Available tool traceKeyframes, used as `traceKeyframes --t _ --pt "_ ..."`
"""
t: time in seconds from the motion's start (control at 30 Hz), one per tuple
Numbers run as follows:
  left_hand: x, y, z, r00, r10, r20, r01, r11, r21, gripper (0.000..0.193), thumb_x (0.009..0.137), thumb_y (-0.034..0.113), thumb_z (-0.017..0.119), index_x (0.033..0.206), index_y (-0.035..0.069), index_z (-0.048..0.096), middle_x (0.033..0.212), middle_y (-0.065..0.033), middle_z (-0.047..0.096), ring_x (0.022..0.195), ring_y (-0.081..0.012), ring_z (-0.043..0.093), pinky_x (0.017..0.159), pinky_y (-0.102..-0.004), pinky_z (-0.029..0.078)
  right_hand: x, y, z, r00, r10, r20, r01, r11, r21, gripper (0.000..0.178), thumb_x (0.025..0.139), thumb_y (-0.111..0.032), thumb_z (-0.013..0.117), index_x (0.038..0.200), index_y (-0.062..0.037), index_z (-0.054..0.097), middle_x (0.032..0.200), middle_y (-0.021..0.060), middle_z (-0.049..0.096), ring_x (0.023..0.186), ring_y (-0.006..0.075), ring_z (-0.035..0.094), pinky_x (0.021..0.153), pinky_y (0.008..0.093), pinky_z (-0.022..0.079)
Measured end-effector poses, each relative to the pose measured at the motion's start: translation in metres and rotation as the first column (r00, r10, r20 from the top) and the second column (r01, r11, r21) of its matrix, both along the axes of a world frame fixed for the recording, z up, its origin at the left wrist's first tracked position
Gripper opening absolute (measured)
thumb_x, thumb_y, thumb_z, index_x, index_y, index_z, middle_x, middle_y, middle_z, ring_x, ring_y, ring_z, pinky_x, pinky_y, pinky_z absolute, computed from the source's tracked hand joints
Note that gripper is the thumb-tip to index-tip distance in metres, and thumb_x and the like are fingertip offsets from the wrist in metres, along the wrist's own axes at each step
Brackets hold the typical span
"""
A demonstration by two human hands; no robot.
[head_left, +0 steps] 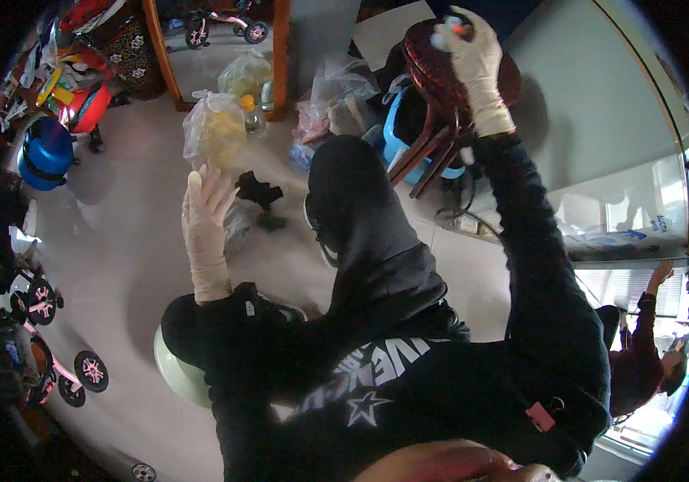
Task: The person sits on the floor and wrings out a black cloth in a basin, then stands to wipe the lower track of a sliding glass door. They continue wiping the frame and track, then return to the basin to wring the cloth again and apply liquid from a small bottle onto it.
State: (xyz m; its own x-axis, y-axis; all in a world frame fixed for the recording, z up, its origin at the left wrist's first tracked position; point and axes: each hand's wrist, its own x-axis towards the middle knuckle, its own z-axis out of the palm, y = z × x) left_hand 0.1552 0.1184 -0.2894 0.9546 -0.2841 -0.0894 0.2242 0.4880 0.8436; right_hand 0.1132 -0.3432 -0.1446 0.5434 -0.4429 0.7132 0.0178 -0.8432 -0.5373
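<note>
My left hand (pixel 208 221), in a pale glove, is raised above the floor near a black crumpled cloth (pixel 258 189). Its fingers are stretched out, and nothing shows in them. My right hand (pixel 477 68), gloved the same way, reaches far forward over a dark red stool (pixel 509 76). Between its fingers is a small black and white thing with an orange spot (pixel 458 26); its kind is not clear. The stool's red legs slant down in front of a light blue basin (pixel 396 124).
Plastic bags (pixel 216 132) and a clear bottle with an orange cap (pixel 251 116) stand by a wood-framed mirror (pixel 280 60). To the left are a blue round container (pixel 45 153) and a pink-wheeled tricycle (pixel 63 369). A large pale cabinet (pixel 601 104) stands right. Another person (pixel 641 345) is at the far right.
</note>
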Motion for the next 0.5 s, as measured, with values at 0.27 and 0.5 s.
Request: traceKeyframes --t 0.27,0.5 --pt "0.009 -0.004 -0.021 0.997 -0.030 -0.076 0.039 0.991 0.130 0.047 0.102 0.026 0.043 0.135 -0.007 0.039 0.129 -0.0244 0.052 0.117 -0.0347 0.055 0.100 -0.0448 0.048 -0.016 -0.135 -0.029 0.888 -0.432 -0.158 0.431 0.901 -0.046 0.058 0.074 -0.036 0.076 0.125 -0.0131 0.059 0.114 0.0120 0.063 0.104 0.0292 0.061 0.090 0.0412 0.047" --pt "0.006 -0.008 -0.021 0.997 -0.002 -0.076 0.015 0.985 0.175 0.048 0.100 0.029 0.048 0.131 -0.008 0.044 0.127 -0.0244 0.054 0.114 -0.0352 0.057 0.096 -0.0432 0.050 -0.025 -0.135 -0.045 0.699 -0.580 -0.418 0.586 0.800 -0.129 0.061 0.072 -0.050 0.074 0.114 -0.0069 0.062 0.111 0.0160 0.066 0.103 0.0361 0.062 0.090 0.0461 0.047"
